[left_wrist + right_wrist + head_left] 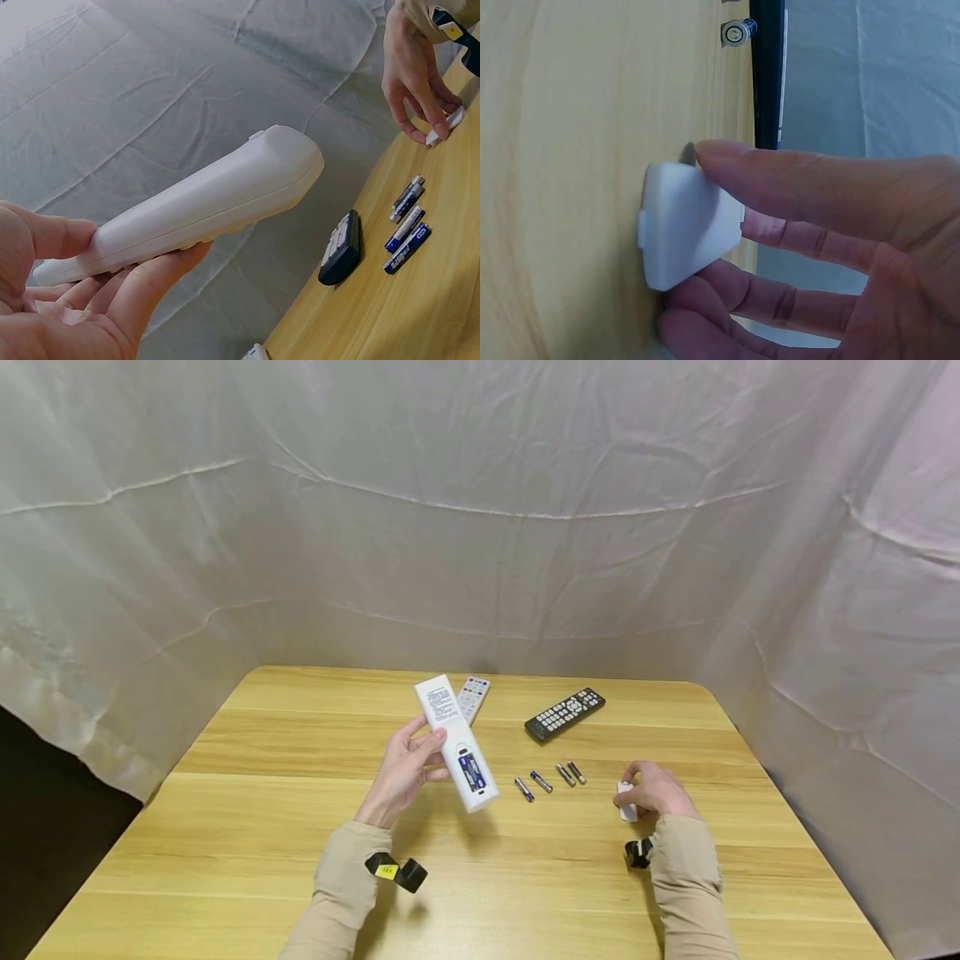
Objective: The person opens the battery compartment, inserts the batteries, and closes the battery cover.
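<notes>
My left hand [402, 768] grips a white remote control [444, 706] above the table, thumb on its back and fingers beneath. Its back faces up, and two blue batteries [472, 772] sit in the uncovered compartment. In the left wrist view the remote [217, 187] shows from its side and end. At the right, my right hand [657, 791] pinches a small white battery cover [627, 811] by its edges, close to the tabletop. The right wrist view shows this cover [686, 221] tilted between thumb and fingers.
Several loose batteries [541, 781] lie on the wooden table [247, 827] between the hands. Behind them rests a black remote [565, 715]. Another white remote [474, 695] lies at the back, partly hidden by the held one. A grey curtain [480, 568] surrounds the table.
</notes>
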A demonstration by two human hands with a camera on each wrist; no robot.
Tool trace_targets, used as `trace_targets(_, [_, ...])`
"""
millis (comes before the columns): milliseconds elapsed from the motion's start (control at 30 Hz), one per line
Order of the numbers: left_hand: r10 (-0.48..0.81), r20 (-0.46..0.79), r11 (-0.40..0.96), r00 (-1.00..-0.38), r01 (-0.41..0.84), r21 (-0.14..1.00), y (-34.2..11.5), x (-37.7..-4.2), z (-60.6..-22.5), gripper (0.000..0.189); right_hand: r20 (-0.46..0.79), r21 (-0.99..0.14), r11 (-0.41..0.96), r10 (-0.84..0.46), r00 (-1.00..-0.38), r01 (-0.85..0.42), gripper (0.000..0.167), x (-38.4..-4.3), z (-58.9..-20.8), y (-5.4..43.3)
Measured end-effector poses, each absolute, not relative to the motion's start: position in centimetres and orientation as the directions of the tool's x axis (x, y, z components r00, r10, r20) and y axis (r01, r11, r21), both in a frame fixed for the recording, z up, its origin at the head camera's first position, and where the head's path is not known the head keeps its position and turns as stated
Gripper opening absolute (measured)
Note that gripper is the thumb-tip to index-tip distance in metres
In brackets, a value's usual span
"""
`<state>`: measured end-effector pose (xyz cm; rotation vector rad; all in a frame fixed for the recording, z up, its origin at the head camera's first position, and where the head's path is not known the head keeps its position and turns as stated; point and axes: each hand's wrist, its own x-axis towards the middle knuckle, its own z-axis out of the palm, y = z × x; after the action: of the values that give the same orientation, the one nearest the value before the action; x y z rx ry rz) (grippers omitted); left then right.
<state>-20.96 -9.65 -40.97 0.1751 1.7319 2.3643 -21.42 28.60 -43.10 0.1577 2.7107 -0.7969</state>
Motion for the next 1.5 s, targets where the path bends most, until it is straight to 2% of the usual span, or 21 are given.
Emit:
trace_targets(267, [0.235, -0.026, -0.285, -0.972, -0.094, 0.954, -9.7, -21.0, -41.0, 0.052, -0.306, -0.495, 0.848, 0.036, -0.951, 0.191, 0.035, -21.5, -43.1, 28.5])
trace_targets(433, [0.236, -0.028, -0.286, -0.971, -0.097, 0.953, -9.6, -21.0, -41.0, 0.051, -0.244, -0.535, 0.826, 0.048, -0.969, 0.176, 0.041, -21.6, -43.1, 28.3])
trace_targets(633, [0.238, -0.024, -0.287, -0.971, -0.094, 0.953, -9.6, -21.0, -41.0, 0.051, -0.114, -0.604, 0.792, 0.02, -0.993, 0.085, 0.04, -21.7, -42.7, 27.6])
trace_targets(900, [0.235, -0.025, -0.273, -0.972, -0.09, 0.958, -9.6, -20.9, -41.1, 0.052, 0.041, -0.605, 0.796, -0.004, -0.999, -0.028, 0.042, -21.5, -41.2, 25.5])
trace_targets(1300, [0.207, -0.028, -0.252, -0.978, -0.081, 0.964, -9.4, -21.0, -41.3, 0.051, 0.216, -0.648, 0.736, -0.073, -0.974, -0.199, 0.035, -20.6, -39.6, 21.3])
trace_targets(1500, [0.178, -0.024, -0.237, -0.984, -0.066, 0.969, -9.2, -21.1, -41.5, 0.049, 0.324, -0.624, 0.727, -0.091, -0.942, -0.286, 0.035, -20.0, -39.6, 19.0])
